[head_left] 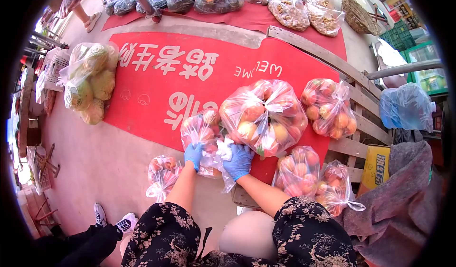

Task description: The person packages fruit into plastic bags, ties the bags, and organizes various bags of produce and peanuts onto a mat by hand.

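Note:
Both my hands wear blue gloves and are at a clear plastic bag of reddish fruit [203, 129] on the near edge of the red mat [156, 89]. My left hand [193, 156] presses against the bag's lower left side, its fingers partly hidden by plastic. My right hand [239, 161] is closed on the bunched whitish plastic at the bag's right. Just beyond my right hand sits a larger tied bag of peach-like fruit [249, 116]. A small bag of fruit [163, 172] lies to the left of my left forearm.
More fruit bags [328, 108] stand at right on wooden slats [365, 127]. A bag of large green produce [92, 84] is at left. Filled bags [218, 0] line the far mat. A yellow box [375, 167] and grey cloth [399, 195] are at right. Another person's shoes [126, 223] show lower left.

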The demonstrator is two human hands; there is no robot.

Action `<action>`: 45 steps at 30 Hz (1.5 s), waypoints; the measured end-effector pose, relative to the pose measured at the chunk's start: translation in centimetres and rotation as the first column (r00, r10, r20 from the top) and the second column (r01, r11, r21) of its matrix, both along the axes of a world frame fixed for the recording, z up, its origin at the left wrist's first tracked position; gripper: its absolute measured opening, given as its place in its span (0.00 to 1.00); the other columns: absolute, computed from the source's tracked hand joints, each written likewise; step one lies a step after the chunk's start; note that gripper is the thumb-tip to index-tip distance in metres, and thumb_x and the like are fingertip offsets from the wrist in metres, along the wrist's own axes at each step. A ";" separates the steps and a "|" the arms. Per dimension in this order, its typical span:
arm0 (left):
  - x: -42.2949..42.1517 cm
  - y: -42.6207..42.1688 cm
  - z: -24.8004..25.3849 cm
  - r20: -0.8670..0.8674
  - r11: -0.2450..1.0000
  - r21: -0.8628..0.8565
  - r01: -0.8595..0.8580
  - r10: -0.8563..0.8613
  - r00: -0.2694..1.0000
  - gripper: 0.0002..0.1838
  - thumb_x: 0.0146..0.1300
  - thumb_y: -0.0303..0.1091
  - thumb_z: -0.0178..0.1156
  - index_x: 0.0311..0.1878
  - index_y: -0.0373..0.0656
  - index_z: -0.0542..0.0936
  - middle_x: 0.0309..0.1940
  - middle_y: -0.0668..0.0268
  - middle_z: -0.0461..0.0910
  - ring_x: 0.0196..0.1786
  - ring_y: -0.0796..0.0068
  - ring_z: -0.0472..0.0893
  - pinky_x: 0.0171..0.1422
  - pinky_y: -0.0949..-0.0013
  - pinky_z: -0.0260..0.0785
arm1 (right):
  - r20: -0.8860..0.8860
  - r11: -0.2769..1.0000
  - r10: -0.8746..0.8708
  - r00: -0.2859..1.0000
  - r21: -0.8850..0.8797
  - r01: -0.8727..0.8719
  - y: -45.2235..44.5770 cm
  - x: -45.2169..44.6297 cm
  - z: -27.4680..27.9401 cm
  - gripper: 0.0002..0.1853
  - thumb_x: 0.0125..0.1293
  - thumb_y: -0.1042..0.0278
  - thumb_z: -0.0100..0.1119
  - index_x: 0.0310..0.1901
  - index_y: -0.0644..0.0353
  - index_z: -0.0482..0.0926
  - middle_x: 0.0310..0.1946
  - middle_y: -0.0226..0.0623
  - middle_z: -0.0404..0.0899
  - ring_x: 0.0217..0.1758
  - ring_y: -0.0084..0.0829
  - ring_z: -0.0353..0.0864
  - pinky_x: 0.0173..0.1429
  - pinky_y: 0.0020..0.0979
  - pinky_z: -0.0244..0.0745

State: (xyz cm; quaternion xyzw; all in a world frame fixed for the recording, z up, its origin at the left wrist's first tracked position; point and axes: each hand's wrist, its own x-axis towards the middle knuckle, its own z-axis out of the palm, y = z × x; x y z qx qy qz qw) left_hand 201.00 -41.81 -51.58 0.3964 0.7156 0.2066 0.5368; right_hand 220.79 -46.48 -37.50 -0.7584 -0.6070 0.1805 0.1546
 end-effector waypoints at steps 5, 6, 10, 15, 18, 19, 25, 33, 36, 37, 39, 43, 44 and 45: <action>-0.5 1.5 3.3 0.120 0.995 -0.030 0.091 -0.087 0.989 0.24 0.64 0.52 0.50 0.37 0.37 0.81 0.29 0.65 0.81 0.30 0.79 0.74 0.37 0.73 0.66 | -0.018 1.000 0.024 1.000 -0.001 -0.024 -0.5 0.7 -0.7 0.26 0.36 0.55 0.61 0.43 0.50 0.74 0.43 0.37 0.71 0.53 0.42 0.63 0.52 0.47 0.55; -0.6 2.2 3.6 0.117 0.998 -0.002 0.066 -0.065 0.991 0.25 0.64 0.52 0.50 0.37 0.36 0.81 0.29 0.65 0.81 0.30 0.79 0.74 0.36 0.73 0.66 | -0.033 1.000 0.021 0.999 -0.006 -0.021 -0.5 0.6 -0.7 0.27 0.36 0.55 0.62 0.43 0.50 0.74 0.43 0.37 0.71 0.53 0.42 0.63 0.52 0.47 0.56; 0.9 1.8 4.2 0.180 0.999 0.028 -0.034 0.028 0.983 0.25 0.64 0.51 0.50 0.39 0.34 0.79 0.29 0.63 0.81 0.29 0.79 0.75 0.34 0.73 0.66 | -0.014 0.992 0.025 1.000 0.127 -0.023 -0.8 0.9 -1.3 0.25 0.36 0.56 0.62 0.41 0.50 0.75 0.41 0.36 0.72 0.51 0.41 0.65 0.50 0.44 0.57; 1.6 1.5 7.9 0.282 0.996 0.008 -0.091 0.085 0.956 0.22 0.65 0.48 0.50 0.42 0.33 0.77 0.28 0.63 0.80 0.27 0.78 0.76 0.31 0.74 0.67 | 0.011 1.000 0.019 1.000 0.016 -0.020 -0.7 0.5 -0.6 0.26 0.38 0.55 0.61 0.44 0.51 0.74 0.41 0.38 0.73 0.49 0.41 0.66 0.48 0.45 0.58; 1.4 1.2 7.4 0.343 0.998 0.018 -0.068 0.057 0.938 0.22 0.65 0.48 0.50 0.38 0.35 0.79 0.27 0.64 0.80 0.28 0.79 0.75 0.33 0.74 0.66 | 0.086 1.000 0.002 0.996 0.024 -0.004 -0.8 0.0 -0.4 0.25 0.39 0.55 0.60 0.43 0.51 0.73 0.40 0.39 0.73 0.48 0.41 0.66 0.49 0.46 0.58; 1.1 0.9 6.7 0.355 0.997 0.020 -0.069 0.058 0.933 0.22 0.65 0.49 0.50 0.37 0.36 0.79 0.26 0.65 0.80 0.28 0.79 0.74 0.33 0.74 0.66 | 0.097 1.000 0.004 0.995 0.023 -0.006 -0.8 -0.2 -0.1 0.26 0.39 0.54 0.60 0.44 0.52 0.73 0.40 0.39 0.73 0.48 0.42 0.66 0.50 0.46 0.58; -0.1 -0.3 5.7 0.150 0.996 0.071 0.055 -0.066 0.987 0.20 0.65 0.47 0.49 0.33 0.40 0.82 0.27 0.66 0.80 0.30 0.77 0.75 0.37 0.72 0.67 | 0.085 0.994 0.060 0.995 -0.094 -0.052 -0.7 0.0 0.3 0.28 0.41 0.52 0.62 0.46 0.52 0.72 0.42 0.40 0.73 0.49 0.43 0.66 0.50 0.48 0.59; 0.0 -1.3 5.8 0.202 0.998 0.060 0.013 -0.025 0.979 0.18 0.65 0.46 0.50 0.35 0.41 0.81 0.25 0.68 0.78 0.26 0.80 0.71 0.32 0.74 0.64 | 0.030 0.993 0.112 0.993 -0.051 -0.110 -1.3 1.1 0.4 0.30 0.42 0.51 0.62 0.50 0.50 0.71 0.42 0.39 0.74 0.50 0.42 0.67 0.51 0.48 0.60; -0.2 -1.5 5.2 0.180 0.998 0.057 0.036 -0.046 0.983 0.18 0.65 0.45 0.50 0.35 0.41 0.81 0.23 0.70 0.76 0.25 0.81 0.70 0.31 0.74 0.63 | 0.025 0.990 0.120 0.992 -0.076 -0.118 -1.3 1.1 0.9 0.30 0.43 0.50 0.61 0.51 0.50 0.71 0.44 0.37 0.74 0.50 0.41 0.67 0.52 0.46 0.61; -0.2 -1.5 5.3 0.185 0.998 0.060 0.027 -0.038 0.982 0.18 0.65 0.45 0.50 0.35 0.41 0.81 0.22 0.70 0.75 0.25 0.81 0.70 0.31 0.74 0.63 | 0.025 0.989 0.124 0.992 -0.086 -0.121 -1.3 1.2 0.9 0.30 0.44 0.50 0.61 0.51 0.49 0.72 0.45 0.36 0.74 0.51 0.40 0.67 0.52 0.45 0.61; -0.1 -1.6 5.2 0.200 0.997 0.072 0.013 -0.027 0.980 0.18 0.65 0.45 0.50 0.35 0.41 0.81 0.21 0.70 0.74 0.25 0.81 0.69 0.30 0.74 0.63 | 0.033 0.989 0.128 0.991 -0.083 -0.125 -1.3 1.2 1.0 0.30 0.44 0.49 0.61 0.52 0.49 0.71 0.46 0.36 0.73 0.51 0.40 0.67 0.53 0.45 0.61; -0.2 -1.7 5.0 0.214 0.994 0.111 -0.005 -0.019 0.977 0.18 0.65 0.45 0.50 0.35 0.41 0.81 0.20 0.70 0.74 0.22 0.80 0.70 0.29 0.75 0.63 | 0.018 0.992 0.126 0.992 -0.035 -0.125 -1.3 1.3 0.3 0.30 0.42 0.51 0.63 0.50 0.51 0.71 0.44 0.38 0.73 0.50 0.41 0.67 0.52 0.47 0.60; -0.1 -1.7 5.0 0.211 0.993 0.120 -0.006 -0.019 0.977 0.18 0.65 0.45 0.50 0.34 0.40 0.81 0.19 0.69 0.74 0.22 0.80 0.70 0.28 0.75 0.63 | 0.009 0.992 0.123 0.992 -0.029 -0.122 -1.4 1.3 0.0 0.30 0.42 0.52 0.63 0.50 0.51 0.71 0.44 0.38 0.73 0.50 0.41 0.67 0.52 0.47 0.60; 0.0 -1.6 5.3 0.220 0.990 0.137 -0.029 -0.002 0.976 0.18 0.65 0.45 0.50 0.34 0.40 0.81 0.19 0.69 0.74 0.22 0.81 0.70 0.28 0.75 0.63 | 0.001 0.993 0.118 0.993 -0.024 -0.118 -1.4 1.3 0.2 0.30 0.42 0.52 0.63 0.50 0.52 0.71 0.44 0.38 0.73 0.50 0.41 0.66 0.52 0.47 0.60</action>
